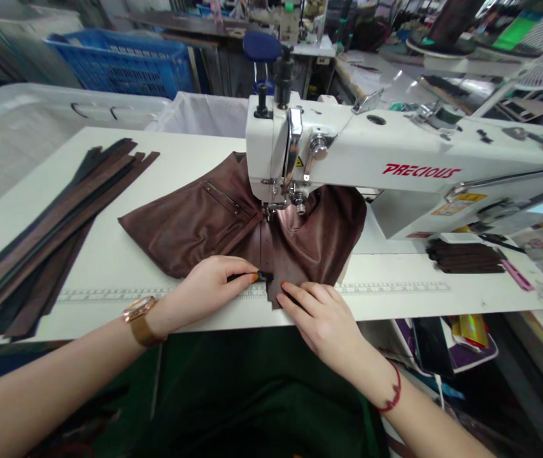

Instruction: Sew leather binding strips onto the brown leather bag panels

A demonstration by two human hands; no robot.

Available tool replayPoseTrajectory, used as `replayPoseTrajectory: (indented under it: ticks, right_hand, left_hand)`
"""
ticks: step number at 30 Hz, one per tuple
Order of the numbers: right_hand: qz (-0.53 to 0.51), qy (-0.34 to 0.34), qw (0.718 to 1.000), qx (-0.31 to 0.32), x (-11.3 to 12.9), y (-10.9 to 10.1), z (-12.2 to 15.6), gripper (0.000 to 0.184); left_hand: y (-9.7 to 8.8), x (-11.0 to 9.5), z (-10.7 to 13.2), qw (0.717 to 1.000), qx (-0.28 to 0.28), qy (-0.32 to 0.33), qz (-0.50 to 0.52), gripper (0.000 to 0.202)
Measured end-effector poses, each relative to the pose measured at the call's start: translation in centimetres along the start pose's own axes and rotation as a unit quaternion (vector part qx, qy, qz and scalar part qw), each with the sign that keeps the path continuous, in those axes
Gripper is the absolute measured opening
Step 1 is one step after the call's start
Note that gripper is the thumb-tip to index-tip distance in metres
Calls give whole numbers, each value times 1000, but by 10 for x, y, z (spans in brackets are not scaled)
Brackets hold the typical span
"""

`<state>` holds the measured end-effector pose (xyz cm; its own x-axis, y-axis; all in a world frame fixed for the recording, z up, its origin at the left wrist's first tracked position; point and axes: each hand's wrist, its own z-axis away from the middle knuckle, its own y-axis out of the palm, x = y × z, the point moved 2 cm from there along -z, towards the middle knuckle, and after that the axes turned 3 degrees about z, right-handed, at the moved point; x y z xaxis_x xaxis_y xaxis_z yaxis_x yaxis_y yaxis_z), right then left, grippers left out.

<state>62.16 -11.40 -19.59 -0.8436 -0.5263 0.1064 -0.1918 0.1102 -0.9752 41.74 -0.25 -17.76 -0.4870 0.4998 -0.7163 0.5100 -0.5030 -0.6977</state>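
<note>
A brown leather-like garment piece with a zipped pocket lies under the head of a white sewing machine, its seam running from the needle toward me. My left hand pinches a small black thing at the near edge of the seam, fingers closed. My right hand rests flat on the fabric's near right edge, fingers stretched and pressing it down. A gold watch is on my left wrist and a red cord on my right wrist.
A stack of long dark strips lies on the left of the white table. A small pile of dark pieces sits at the right under the machine arm. A blue crate and white bins stand behind.
</note>
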Motion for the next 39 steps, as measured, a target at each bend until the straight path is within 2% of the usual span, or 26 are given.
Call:
replayPoseTrajectory:
  ticks: [3, 6, 9, 13, 16, 20, 39]
  right_hand:
    - [-15, 11, 1000, 4, 6, -3, 1, 34]
    - [-23, 23, 999, 6, 9, -4, 3, 40]
    - [-26, 32, 999, 10, 9, -1, 5, 43]
    - [-30, 38, 999, 24, 9, 2, 6, 44]
    - [-30, 40, 998, 28, 10, 2, 7, 44]
    - [-27, 45, 998, 31, 12, 4, 7, 47]
    - [-16, 42, 998, 37, 12, 10, 9, 51]
  left_hand:
    - [4, 0, 4, 998, -11, 43, -35, 27]
    - [10, 1, 14, 988, -24, 121, -97, 27]
    - [20, 2, 26, 962, -13, 192, -194, 32]
    - [28, 2, 36, 919, 21, 242, -312, 42]
    - [29, 0, 38, 897, 32, 260, -355, 42]
    - [29, -2, 38, 884, 39, 269, -381, 42]
    - [34, 3, 40, 862, 42, 289, -414, 43]
